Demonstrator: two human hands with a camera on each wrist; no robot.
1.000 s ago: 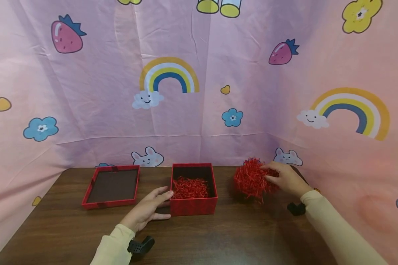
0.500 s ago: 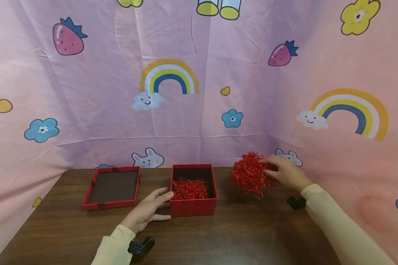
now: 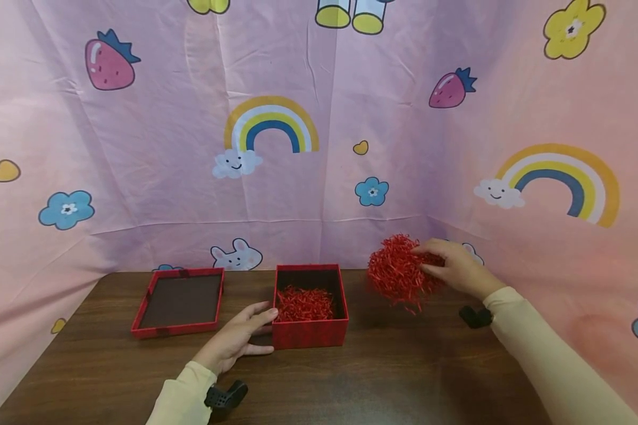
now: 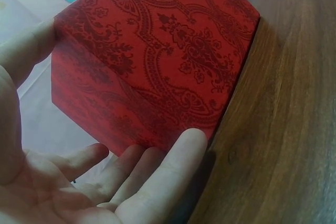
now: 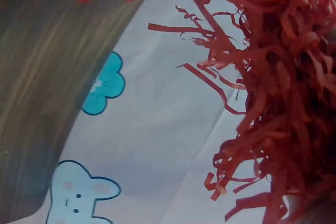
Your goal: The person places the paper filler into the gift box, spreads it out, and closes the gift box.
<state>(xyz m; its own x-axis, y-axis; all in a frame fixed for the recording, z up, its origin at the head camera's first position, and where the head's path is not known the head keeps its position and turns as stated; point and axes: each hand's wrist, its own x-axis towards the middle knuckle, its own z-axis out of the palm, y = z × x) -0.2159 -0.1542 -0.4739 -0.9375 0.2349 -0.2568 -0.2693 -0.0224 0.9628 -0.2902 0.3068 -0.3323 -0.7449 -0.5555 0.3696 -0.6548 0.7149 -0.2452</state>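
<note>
My right hand (image 3: 457, 267) grips a bushy clump of red shredded paper (image 3: 399, 270), held above the table at the right. In the right wrist view crinkled strips (image 5: 294, 87) fill the right side and hide most of the hand. An open-topped red box (image 3: 311, 333) stands mid-table, with more red shredded paper (image 3: 304, 304) lying in its bottom. My left hand (image 3: 236, 336) rests against the box's left side, thumb by the rim, fingers spread. Seen from the left wrist, its extended fingers (image 4: 168, 177) lie along the patterned red box wall (image 4: 163, 51).
A shallow red lid (image 3: 179, 300) lies inner side up on the table's left part. The brown wooden table (image 3: 372, 378) meets a pink cartoon-print cloth (image 3: 276, 200) that hangs behind it and at both sides.
My right hand has lifted the clump of shredded paper upward and brought it slightly left, towards the box. The left hand, box and lid have stayed in place.
</note>
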